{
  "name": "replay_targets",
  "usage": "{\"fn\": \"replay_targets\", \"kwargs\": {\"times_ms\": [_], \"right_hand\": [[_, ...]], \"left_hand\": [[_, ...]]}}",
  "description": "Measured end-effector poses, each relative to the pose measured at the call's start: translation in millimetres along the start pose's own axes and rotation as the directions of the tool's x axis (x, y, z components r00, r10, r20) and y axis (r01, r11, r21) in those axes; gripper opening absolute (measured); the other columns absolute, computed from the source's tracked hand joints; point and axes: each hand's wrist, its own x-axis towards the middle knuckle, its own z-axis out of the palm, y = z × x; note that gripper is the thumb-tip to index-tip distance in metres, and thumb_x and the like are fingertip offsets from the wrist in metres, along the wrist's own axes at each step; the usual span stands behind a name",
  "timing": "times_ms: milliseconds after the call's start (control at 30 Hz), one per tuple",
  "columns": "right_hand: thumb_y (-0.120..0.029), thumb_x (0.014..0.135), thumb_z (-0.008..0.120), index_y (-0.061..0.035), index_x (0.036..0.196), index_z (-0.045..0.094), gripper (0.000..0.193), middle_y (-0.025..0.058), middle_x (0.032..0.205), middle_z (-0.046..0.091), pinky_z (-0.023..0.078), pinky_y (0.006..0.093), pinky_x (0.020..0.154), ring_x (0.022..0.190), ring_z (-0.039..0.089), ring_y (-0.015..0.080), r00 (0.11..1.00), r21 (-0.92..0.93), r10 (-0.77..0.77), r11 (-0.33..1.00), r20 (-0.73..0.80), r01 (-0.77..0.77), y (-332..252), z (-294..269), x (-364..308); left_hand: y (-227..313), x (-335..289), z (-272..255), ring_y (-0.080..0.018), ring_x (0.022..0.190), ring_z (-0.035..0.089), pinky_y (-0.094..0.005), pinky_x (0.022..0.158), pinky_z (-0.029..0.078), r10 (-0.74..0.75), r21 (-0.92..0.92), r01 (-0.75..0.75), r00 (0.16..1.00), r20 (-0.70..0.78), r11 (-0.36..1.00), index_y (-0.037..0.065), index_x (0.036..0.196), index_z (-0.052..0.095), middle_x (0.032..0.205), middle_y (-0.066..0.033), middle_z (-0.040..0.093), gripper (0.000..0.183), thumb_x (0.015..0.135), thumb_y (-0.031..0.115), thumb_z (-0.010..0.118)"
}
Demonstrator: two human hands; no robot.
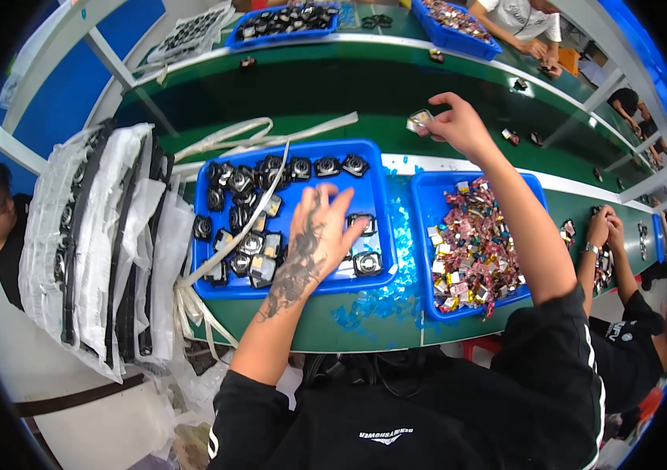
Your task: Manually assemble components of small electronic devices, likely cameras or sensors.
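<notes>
My left hand (319, 231) is over a blue tray (363, 180) of black parts, its fingers apart. Its thumb lies close to a black part (362, 222), and whether they touch I cannot tell. Several black square housings with round centres (243, 180) crowd the left side and far edge of the tray, some showing pale undersides. My right hand (459, 125) is raised over the green conveyor belt, pinching a small silver and yellow component (420, 121). Below my right forearm, a second blue tray (430, 301) holds a heap of small pink, silver and yellow components (470, 243).
A pale strap (232, 243) crosses the left tray. Wrapped stacks of black trays (102, 243) stand at left. Blue film pieces (396, 290) litter the table between the blue trays. Loose components dot the green belt (310, 86). Co-workers' hands (603, 227) are at right, others farther off.
</notes>
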Motion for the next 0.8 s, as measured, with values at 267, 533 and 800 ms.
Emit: {"fn": "replay_targets", "kwargs": {"times_ms": [267, 533, 800], "right_hand": [[-0.023, 0.069, 0.086, 0.0038, 0.125, 0.053, 0.071, 0.0231, 0.112, 0.064, 0.05, 0.0386, 0.089, 0.102, 0.064, 0.034, 0.977, -0.439, 0.091, 0.882, -0.191, -0.168, 79.9, 20.3, 50.9], [-0.011, 0.08, 0.068, -0.0006, 0.083, 0.07, 0.011, 0.0103, 0.07, 0.066, 0.052, 0.0336, 0.067, 0.067, 0.065, 0.0186, 0.994, -0.428, -0.098, 0.897, 0.054, 0.112, 29.0, -51.5, -23.4], [-0.009, 0.078, 0.073, -0.0036, 0.092, 0.072, 0.015, 0.0135, 0.092, 0.066, 0.051, 0.0398, 0.08, 0.091, 0.064, 0.0315, 0.828, -0.424, -0.175, 0.792, 0.532, 0.439, 13.2, -50.5, -97.2]], "left_hand": [[-3.5, -17.3, 11.9, -0.029, 0.099, 0.058, -0.0384, 0.084, 0.05, 0.057, -0.011, -0.056, 0.982, 0.18, 0.998, 0.006, 0.109, 0.063, 0.104, -0.0097, 0.058, 0.04, 0.078, 0.027, 0.078], [4.4, -2.1, -7.9, -0.0148, 0.072, 0.061, -0.0269, 0.067, 0.051, -0.207, -0.91, 0.412, 0.887, 0.414, -0.055, -0.003, 0.125, 0.056, 0.1, -0.015, 0.068, 0.035, 0.103, 0.021, 0.044], [11.4, -3.2, 0.4, -0.0215, 0.083, 0.067, -0.0303, 0.074, 0.056, -0.122, -0.815, 0.433, 0.851, 0.51, -0.384, -0.001, 0.129, 0.051, 0.112, -0.0202, 0.065, 0.033, 0.102, 0.016, 0.042]]}}
